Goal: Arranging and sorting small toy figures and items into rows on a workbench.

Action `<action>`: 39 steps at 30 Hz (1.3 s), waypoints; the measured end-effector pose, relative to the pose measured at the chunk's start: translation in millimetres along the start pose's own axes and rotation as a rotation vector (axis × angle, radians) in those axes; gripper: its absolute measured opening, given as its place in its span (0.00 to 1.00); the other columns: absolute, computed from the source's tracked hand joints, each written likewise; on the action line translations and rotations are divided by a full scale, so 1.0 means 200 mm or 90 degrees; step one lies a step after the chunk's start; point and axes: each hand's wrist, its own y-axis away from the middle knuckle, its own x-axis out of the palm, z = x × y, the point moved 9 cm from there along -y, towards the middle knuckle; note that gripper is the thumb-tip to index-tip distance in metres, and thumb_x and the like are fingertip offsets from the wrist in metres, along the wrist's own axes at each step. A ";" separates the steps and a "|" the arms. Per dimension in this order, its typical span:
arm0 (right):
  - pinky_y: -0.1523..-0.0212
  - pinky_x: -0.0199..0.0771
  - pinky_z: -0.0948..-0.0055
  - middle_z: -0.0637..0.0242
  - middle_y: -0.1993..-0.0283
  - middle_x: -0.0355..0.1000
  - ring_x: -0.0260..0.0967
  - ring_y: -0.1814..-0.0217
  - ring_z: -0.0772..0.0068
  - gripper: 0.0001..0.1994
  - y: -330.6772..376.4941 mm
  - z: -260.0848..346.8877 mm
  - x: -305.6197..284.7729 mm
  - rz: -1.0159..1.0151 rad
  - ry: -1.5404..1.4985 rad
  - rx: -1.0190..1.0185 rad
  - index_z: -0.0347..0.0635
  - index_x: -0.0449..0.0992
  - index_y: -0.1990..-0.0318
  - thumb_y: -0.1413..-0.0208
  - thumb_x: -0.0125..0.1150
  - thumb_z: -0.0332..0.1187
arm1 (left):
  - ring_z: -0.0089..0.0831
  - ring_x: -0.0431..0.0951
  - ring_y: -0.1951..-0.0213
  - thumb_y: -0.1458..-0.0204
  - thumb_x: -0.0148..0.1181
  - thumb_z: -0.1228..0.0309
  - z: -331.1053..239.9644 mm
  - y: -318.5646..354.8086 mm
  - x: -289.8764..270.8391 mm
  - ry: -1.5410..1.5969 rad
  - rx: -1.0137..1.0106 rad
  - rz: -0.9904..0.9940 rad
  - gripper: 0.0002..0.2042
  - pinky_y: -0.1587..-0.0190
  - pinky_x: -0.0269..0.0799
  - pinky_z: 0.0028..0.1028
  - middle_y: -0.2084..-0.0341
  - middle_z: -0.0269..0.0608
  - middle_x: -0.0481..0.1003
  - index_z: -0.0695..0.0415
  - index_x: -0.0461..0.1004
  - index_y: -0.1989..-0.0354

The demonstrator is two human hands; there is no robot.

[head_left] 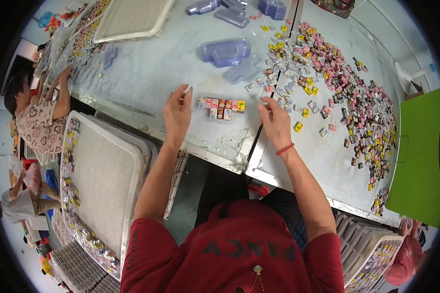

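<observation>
Between my hands, several small printed boxes (222,105) stand in a T-like block: a longer row at the back, a shorter row in front. A clear plastic rim seems to show around them. My left hand (177,116) hovers just left of the block, fingers raised and apart, holding nothing. On the other side is my right hand (276,122), a red bracelet on its wrist. Its fingers are loosely bent and apart with nothing visible in them. Neither hand touches the block.
Clear bluish plastic trays (225,51) lie beyond the block. Loose little boxes (347,83) are heaped along the right, across a table seam. A white tray (132,19) sits far left. Lower left, a mesh tray (102,180) holds filled packs. A co-worker (44,110) works at left.
</observation>
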 end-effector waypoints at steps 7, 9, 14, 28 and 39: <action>0.69 0.71 0.78 0.63 0.74 0.73 0.70 0.74 0.79 0.10 0.32 -0.05 -0.15 0.027 -0.024 0.008 0.35 0.75 0.56 0.43 0.58 0.30 | 0.44 0.75 0.59 0.50 0.62 0.63 -0.44 -0.15 0.62 -0.224 0.354 0.243 0.15 0.54 0.70 0.36 0.64 0.45 0.76 0.60 0.76 0.58; 0.69 0.70 0.79 0.65 0.74 0.73 0.69 0.73 0.80 0.10 0.39 -0.08 -0.21 0.026 -0.043 0.047 0.35 0.75 0.56 0.44 0.58 0.27 | 0.43 0.73 0.56 0.55 0.66 0.62 -0.37 -0.15 0.80 -0.351 0.383 0.294 0.13 0.55 0.70 0.38 0.66 0.43 0.75 0.57 0.78 0.65; 0.68 0.73 0.72 0.57 0.70 0.75 0.74 0.73 0.66 0.09 0.54 -0.22 -0.38 -0.024 -0.062 0.103 0.37 0.76 0.57 0.45 0.58 0.29 | 0.44 0.73 0.56 0.56 0.66 0.59 -0.35 -0.12 0.90 -0.427 0.470 0.362 0.16 0.56 0.71 0.39 0.65 0.44 0.75 0.58 0.77 0.65; 0.68 0.74 0.66 0.54 0.65 0.75 0.74 0.68 0.53 0.08 0.60 -0.21 -0.43 -0.095 -0.021 0.029 0.39 0.76 0.59 0.47 0.59 0.28 | 0.45 0.76 0.57 0.48 0.56 0.55 -0.37 -0.17 1.06 -0.662 0.398 0.364 0.21 0.57 0.75 0.41 0.58 0.54 0.73 0.62 0.71 0.56; 0.70 0.71 0.69 0.56 0.67 0.74 0.72 0.73 0.58 0.07 0.64 -0.19 -0.44 -0.119 -0.008 0.010 0.39 0.76 0.59 0.46 0.59 0.27 | 0.48 0.79 0.69 0.49 0.53 0.70 -0.32 -0.22 1.05 -0.601 0.490 0.329 0.08 0.66 0.73 0.43 0.71 0.49 0.77 0.60 0.76 0.70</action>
